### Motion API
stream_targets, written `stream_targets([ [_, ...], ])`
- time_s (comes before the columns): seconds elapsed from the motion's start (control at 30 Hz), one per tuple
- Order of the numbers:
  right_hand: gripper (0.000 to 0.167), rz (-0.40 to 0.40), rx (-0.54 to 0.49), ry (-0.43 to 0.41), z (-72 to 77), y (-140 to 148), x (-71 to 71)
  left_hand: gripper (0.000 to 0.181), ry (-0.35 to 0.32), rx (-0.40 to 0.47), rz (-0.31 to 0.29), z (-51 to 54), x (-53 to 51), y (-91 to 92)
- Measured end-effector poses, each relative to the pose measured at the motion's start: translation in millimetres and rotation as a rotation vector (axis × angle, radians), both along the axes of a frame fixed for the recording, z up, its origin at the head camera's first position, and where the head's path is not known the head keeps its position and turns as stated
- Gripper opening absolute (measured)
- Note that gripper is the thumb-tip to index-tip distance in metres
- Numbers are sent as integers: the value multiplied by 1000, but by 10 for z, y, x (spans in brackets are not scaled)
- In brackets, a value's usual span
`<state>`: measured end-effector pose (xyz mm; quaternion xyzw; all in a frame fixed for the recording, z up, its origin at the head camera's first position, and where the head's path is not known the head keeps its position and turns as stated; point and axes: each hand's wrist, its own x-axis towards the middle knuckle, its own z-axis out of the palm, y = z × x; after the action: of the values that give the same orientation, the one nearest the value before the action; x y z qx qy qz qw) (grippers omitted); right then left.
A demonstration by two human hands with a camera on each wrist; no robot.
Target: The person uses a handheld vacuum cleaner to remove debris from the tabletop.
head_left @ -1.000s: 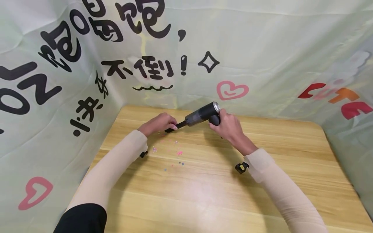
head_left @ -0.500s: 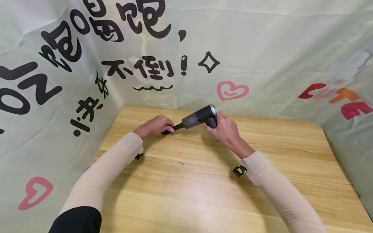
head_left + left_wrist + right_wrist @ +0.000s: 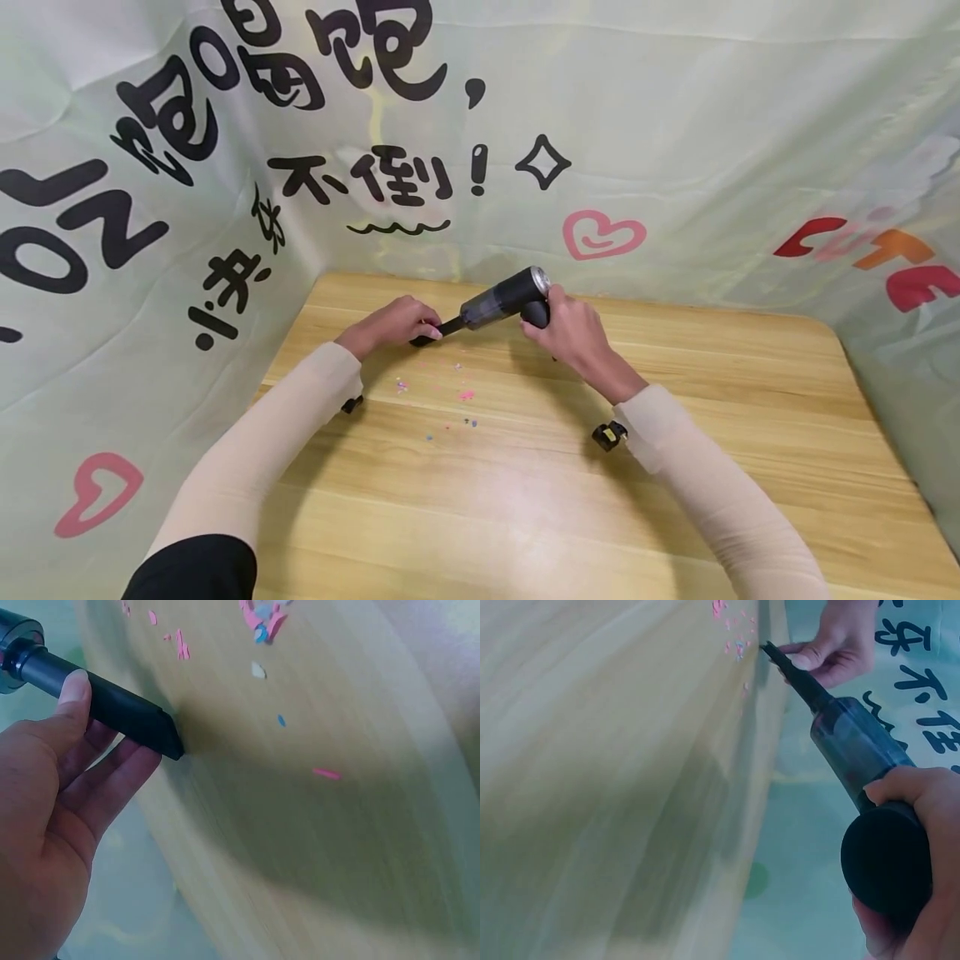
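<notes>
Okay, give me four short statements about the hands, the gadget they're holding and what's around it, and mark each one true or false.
1. The right hand grips the black handheld vacuum with a translucent cup. True.
2. All the tiny scattered scraps are yellow. False: pink and blue ones show.
3. The left hand pinches the narrow black nozzle. True.
4. The big black lettering stands on red brick. False: it is on a pale green fabric backdrop.

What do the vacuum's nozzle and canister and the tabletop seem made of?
Nozzle: probably plastic, smooth and black with a faint sheen.
Canister: likely smoky, glossy plastic, since it looks translucent.
Tabletop: wood or printed laminate, glossy; grain lines and a reflection show.
</notes>
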<state>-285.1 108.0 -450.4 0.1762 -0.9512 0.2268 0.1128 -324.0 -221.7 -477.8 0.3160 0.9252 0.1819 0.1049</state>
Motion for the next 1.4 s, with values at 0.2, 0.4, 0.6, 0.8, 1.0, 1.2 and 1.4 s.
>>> stream_targets([
  [0.2, 50, 45, 34, 24, 105, 64, -21, 19, -44, 38, 20, 12, 79, 47],
  [0.4, 53, 64, 89, 49, 189, 170, -26, 19, -65, 73, 7, 9, 137, 137],
  [0.6, 52, 91, 98, 69, 211, 271, -25, 21, -71, 84, -19, -9, 153, 217],
  [0.8, 53, 101, 106, 87, 214, 380, -37, 22, -64, 68, -39, 5, 151, 322],
  [1.0, 54, 110, 115, 120, 236, 475, -75, 23, -60, 59, -29, -14, 122, 425],
  [1.2, 51, 110, 121, 171, 254, 556, -126, 26, -20, 47, -19, -30, 49, 523],
  [1.4, 50, 119, 144, 218, 300, 641, -167, 25, -27, 75, -8, -26, 0, 626],
])
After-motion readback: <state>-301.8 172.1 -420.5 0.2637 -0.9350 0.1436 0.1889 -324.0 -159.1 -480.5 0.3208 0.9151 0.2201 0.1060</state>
